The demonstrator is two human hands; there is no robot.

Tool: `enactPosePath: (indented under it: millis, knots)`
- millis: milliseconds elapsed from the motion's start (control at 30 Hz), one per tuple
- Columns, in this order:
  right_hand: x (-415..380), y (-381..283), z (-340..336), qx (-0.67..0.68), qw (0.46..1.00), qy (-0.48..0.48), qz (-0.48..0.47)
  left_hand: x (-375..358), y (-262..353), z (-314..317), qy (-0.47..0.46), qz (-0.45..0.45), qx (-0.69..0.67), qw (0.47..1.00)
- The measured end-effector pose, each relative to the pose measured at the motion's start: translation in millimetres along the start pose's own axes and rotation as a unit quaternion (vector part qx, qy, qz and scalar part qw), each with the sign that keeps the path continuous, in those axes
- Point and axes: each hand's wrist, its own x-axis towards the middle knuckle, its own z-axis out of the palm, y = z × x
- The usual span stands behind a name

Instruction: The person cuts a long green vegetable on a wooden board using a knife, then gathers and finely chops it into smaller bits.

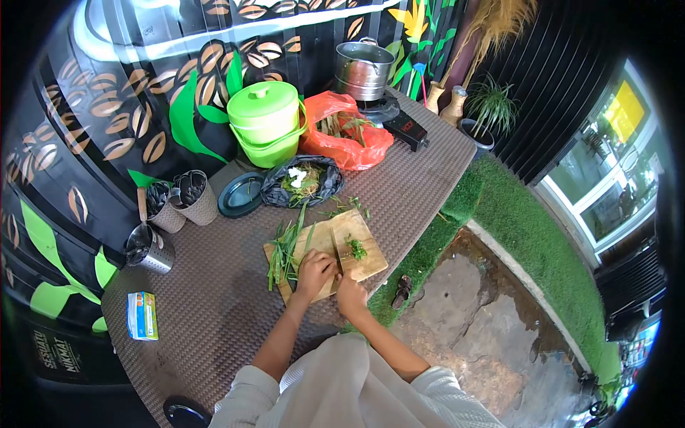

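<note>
A wooden cutting board (pixel 367 267) lies near the table's front edge. My right hand (pixel 352 296) is wrapped round the handle of a knife (pixel 337 251), whose blade points away from me across the board. Just left of the knife, my left hand (pixel 316 272) rests on the board with its fingers bent together; whatever is under them is hidden. Long green leaves (pixel 285 250) lie over the board's left side. Chopped green pieces (pixel 356 247) form a small pile right of the blade.
Behind the board sit a black bag of scraps (pixel 303 182), a dark plate (pixel 241 195), a red bag (pixel 347 135) and a green lidded bucket (pixel 264 121). A steel pot (pixel 364 70) stands on a stove. Utensil cups (pixel 193 200) and a small box (pixel 142 316) are at left.
</note>
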Motion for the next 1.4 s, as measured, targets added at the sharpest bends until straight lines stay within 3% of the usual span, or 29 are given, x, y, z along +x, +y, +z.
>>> enactPosePath:
  millis: [133, 267, 333, 533, 700, 933, 1400]
  knots:
    - [14, 5, 0, -0.015, 0.998, 0.052, -0.029, 1, 5, -2, -0.001, -0.004, -0.005, 1.000]
    - [17, 13, -12, -0.013, 0.999, 0.042, -0.030, 4, 5, -4, -0.001, 0.005, -0.023, 1.000]
    - [18, 21, -14, -0.015, 0.999, 0.033, -0.025, 6, 5, -2, 0.000, -0.049, -0.073, 0.996]
    - [29, 29, -38, -0.043, 0.995, 0.015, -0.083, 27, 15, -5, -0.068, -0.060, -0.048, 0.995]
    - [22, 31, -48, -0.057, 0.992, -0.011, -0.108, 21, 5, 11, -0.068, -0.070, -0.029, 0.995]
    - [7, 23, -32, -0.024, 0.998, -0.008, -0.060, 12, 5, 6, 0.021, -0.060, -0.046, 0.997]
    - [5, 17, -15, -0.047, 0.998, -0.022, -0.032, 1, -6, 8, 0.013, -0.076, 0.014, 0.997]
